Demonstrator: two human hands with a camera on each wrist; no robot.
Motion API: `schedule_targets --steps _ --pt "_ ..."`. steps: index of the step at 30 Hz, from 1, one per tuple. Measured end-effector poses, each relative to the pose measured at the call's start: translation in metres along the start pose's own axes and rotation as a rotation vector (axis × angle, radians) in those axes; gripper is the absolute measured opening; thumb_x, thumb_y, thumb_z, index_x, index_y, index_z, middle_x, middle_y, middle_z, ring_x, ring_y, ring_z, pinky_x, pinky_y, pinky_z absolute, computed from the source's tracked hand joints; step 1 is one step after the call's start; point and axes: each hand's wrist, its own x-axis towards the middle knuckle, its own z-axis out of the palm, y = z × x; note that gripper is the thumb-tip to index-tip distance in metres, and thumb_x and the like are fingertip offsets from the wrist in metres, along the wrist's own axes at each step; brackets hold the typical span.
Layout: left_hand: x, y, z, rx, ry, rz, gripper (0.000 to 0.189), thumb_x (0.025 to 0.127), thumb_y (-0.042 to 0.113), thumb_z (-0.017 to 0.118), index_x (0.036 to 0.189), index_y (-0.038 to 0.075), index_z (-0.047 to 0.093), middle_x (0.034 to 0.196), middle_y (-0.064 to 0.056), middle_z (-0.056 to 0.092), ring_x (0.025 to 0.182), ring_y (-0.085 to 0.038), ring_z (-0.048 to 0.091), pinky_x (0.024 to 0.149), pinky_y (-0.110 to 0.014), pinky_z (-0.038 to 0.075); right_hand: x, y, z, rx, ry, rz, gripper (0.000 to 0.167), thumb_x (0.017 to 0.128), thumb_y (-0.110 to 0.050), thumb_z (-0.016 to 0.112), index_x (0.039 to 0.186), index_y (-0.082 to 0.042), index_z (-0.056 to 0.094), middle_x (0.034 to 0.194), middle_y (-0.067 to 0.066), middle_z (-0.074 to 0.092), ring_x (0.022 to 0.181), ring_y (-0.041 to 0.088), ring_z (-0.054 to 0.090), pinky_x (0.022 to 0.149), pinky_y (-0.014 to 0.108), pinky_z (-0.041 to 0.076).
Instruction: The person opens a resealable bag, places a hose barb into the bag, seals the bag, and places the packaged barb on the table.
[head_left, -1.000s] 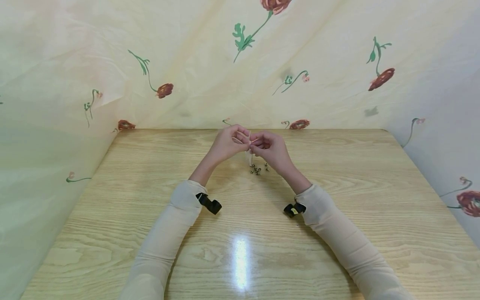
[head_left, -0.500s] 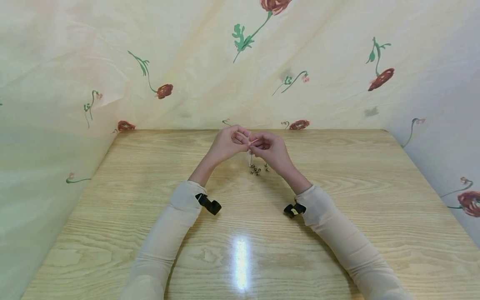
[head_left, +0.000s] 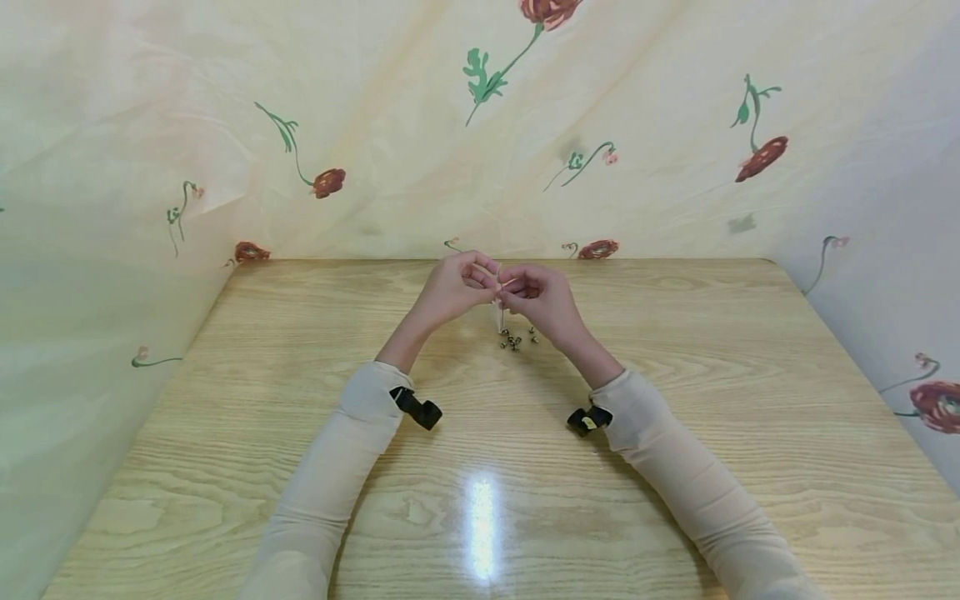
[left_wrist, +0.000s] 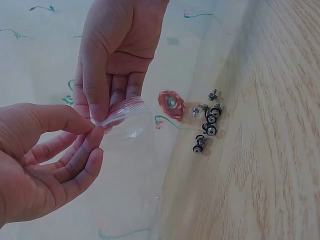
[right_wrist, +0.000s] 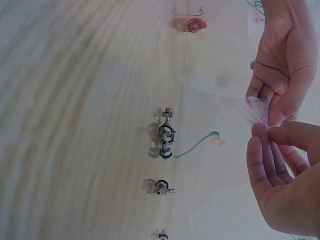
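A clear plastic zip bag (left_wrist: 134,125) with a red line along its top hangs between both hands, above the table. My left hand (head_left: 452,288) pinches the bag's top edge between thumb and fingertips. Close against it, my right hand (head_left: 546,302) pinches the same edge; the fingertips of the two hands meet there. In the right wrist view the zip strip (right_wrist: 256,107) looks bunched at the fingertips. I cannot tell whether the bag's mouth is parted. Just below and nearer than the hands, several small metal fittings (left_wrist: 211,119) with black rings lie loosely grouped on the table.
The wood-grain table (head_left: 480,450) spreads around the hands, with a bright light reflection near its front. A flowered cloth (head_left: 405,125) hangs behind and along both sides. Dark wrist cameras (head_left: 420,408) sit on both sleeves.
Almost nothing differs. Both hands keep their pinch on the bag at the same place, and the fittings lie where they were.
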Motion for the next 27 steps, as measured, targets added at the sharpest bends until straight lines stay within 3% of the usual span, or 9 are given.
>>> schedule_targets --steps 17,27 --pt "-0.0017 0.0012 -0.0034 -0.041 -0.014 -0.008 0.022 0.09 0.002 0.071 0.112 0.005 0.069 0.098 -0.014 0.072 0.09 -0.022 0.07 0.077 -0.029 0.056 0.0001 -0.0009 -0.0006 0.011 0.009 0.012 0.021 0.092 0.002 0.07 0.113 0.007 0.07 0.099 0.031 0.07 0.071 0.007 0.07 0.067 0.023 0.057" --pt "-0.0017 0.0005 -0.0048 -0.022 -0.014 0.021 0.023 0.089 0.001 0.069 0.112 0.003 0.07 0.1 -0.015 0.072 0.091 -0.024 0.07 0.077 -0.029 0.053 -0.0003 -0.0001 -0.0011 -0.005 0.026 0.014 0.02 0.093 0.003 0.068 0.112 0.008 0.07 0.099 0.032 0.069 0.069 0.006 0.068 0.066 0.022 0.056"
